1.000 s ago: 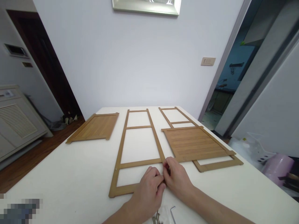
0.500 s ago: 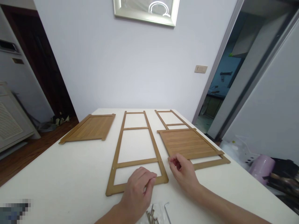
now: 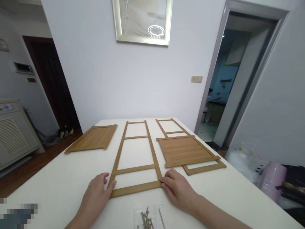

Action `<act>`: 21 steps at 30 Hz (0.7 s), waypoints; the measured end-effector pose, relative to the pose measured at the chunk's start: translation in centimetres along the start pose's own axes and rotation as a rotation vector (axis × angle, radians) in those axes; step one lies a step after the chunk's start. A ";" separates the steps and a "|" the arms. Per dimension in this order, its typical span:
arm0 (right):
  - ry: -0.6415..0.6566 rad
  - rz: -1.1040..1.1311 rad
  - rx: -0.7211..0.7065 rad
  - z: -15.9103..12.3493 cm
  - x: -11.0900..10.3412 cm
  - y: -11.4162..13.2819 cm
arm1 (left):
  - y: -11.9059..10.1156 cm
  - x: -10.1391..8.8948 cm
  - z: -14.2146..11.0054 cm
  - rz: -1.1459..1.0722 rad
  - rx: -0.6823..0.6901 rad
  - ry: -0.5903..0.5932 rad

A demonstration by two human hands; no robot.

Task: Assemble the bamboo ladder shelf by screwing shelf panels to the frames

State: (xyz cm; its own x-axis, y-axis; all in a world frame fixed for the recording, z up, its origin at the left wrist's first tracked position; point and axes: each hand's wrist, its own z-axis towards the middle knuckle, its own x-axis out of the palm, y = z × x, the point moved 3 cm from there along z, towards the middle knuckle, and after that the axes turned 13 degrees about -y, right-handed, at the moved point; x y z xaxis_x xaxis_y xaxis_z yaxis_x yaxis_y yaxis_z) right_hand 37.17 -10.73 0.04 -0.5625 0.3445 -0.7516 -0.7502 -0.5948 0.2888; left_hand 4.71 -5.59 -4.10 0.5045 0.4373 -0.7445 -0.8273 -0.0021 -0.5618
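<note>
A ladder-shaped wooden frame [image 3: 134,152] lies flat in the middle of the white table [image 3: 59,178]. My left hand [image 3: 96,192] grips its near left corner, thumb on the rail. At the near right corner my right hand [image 3: 177,189] grips the frame with curled fingers. Close to me lie a clear bag of several screws [image 3: 145,218] and a hex key [image 3: 162,215], both untouched.
A slatted wooden panel [image 3: 186,150] rests on a second ladder frame [image 3: 202,166] at the right. Another panel [image 3: 92,138] lies at the far left of the table. To the right stand an open doorway [image 3: 221,95], a pink container [image 3: 271,179] and a clear bin [image 3: 245,154].
My left hand moved from the frame's near middle to its left corner. My right hand dropped from beside the rail onto the right corner. The camera tilted up.
</note>
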 end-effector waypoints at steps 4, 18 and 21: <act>0.000 0.014 -0.033 -0.2 -0.2 -0.4 | -0.5 0.4 -0.8 0.071 0.028 0.106; -0.066 0.033 0.025 -0.7 -0.7 -0.4 | -2.3 -1.2 -1.9 0.115 0.074 0.218; -0.083 0.017 0.051 -0.6 -0.6 -0.7 | -2.2 -1.1 -1.8 0.102 0.068 0.216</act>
State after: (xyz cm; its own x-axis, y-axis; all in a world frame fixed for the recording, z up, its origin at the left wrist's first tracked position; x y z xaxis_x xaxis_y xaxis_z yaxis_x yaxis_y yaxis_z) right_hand 38.23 -10.98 -0.09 -0.6007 0.3945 -0.6954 -0.7558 -0.5639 0.3330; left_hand 6.44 -7.71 -2.74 0.4529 0.2350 -0.8600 -0.8875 0.0272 -0.4599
